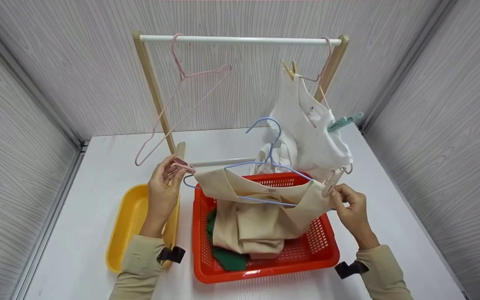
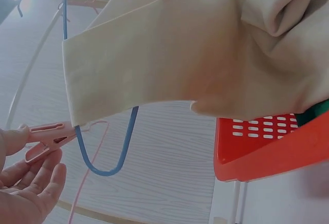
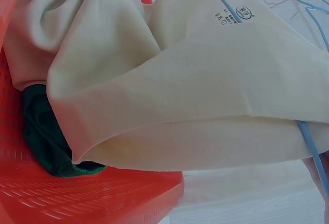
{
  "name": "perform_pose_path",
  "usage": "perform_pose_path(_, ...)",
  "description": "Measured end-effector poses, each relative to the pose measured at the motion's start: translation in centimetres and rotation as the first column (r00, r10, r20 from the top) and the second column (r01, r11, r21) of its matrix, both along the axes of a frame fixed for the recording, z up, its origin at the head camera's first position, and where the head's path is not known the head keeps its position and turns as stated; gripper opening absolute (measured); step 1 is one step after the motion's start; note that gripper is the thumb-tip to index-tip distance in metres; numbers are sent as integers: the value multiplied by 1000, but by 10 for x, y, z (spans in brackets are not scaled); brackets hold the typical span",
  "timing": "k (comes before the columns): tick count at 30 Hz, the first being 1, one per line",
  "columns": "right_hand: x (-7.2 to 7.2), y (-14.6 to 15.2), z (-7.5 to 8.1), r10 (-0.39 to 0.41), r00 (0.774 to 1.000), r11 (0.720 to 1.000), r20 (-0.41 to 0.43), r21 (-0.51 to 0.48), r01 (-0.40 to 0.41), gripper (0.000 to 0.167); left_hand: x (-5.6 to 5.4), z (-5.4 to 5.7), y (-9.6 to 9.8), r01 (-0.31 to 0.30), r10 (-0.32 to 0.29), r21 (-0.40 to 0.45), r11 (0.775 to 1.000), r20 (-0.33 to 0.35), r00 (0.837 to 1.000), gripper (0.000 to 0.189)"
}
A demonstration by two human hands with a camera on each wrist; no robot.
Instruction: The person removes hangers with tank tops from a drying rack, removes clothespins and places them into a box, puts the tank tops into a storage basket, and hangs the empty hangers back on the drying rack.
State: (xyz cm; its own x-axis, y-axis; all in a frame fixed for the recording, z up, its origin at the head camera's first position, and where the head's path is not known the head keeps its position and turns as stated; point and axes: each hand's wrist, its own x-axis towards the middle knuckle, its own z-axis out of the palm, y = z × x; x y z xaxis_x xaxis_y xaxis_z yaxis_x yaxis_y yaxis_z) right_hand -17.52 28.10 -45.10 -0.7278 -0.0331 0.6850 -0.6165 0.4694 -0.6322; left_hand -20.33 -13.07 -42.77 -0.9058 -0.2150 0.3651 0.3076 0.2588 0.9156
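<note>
A beige sleeveless top (image 1: 265,227) drapes on a blue hanger (image 1: 270,152), its lower part bunched in the red basket (image 1: 265,273). At its left shoulder, my left hand (image 1: 163,193) pinches a pink clothespin (image 2: 51,136) by its handles. The pin's tip meets the fabric edge and hanger. A pale clothespin (image 1: 332,183) sits clipped on the right shoulder. My right hand (image 1: 352,208) pinches the hanger's right end just below that pin; the fingertips' exact contact is partly hidden. In the right wrist view only a sliver of this hand shows.
A white rail (image 1: 240,40) on wooden posts carries a bare pink hanger (image 1: 200,74) and a white top (image 1: 306,121) with clothespins. A yellow tray (image 1: 119,233) stands beside the basket. Dark green cloth (image 1: 229,258) lies in the basket under the beige top.
</note>
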Motion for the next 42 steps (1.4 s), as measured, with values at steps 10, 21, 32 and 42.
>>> perform_pose_path(10, 0, 1, 0, 11, 1000, 1000, -1, -29, -11, 16, 2, -8, -12, -26, 26, 13, 1000, 44, 999, 46)
perform_pose_path(21, 2, 0, 2, 42, 999, 998, 34, -52, -40, 15, -1, -28, -30, -51, 58, -90, 995, 80, 995, 42)
perform_pose_path(32, 2, 0, 2, 31, 999, 998, 36, -48, -29, 16, -6, -51, -42, -71, 100, -170, 983, 170, 980, 43)
perform_pose_path(42, 2, 1, 0, 11, 999, 1000, 37, -27, -10, 16, 0, -71, -63, -3, 130, -429, 903, 268, 955, 36)
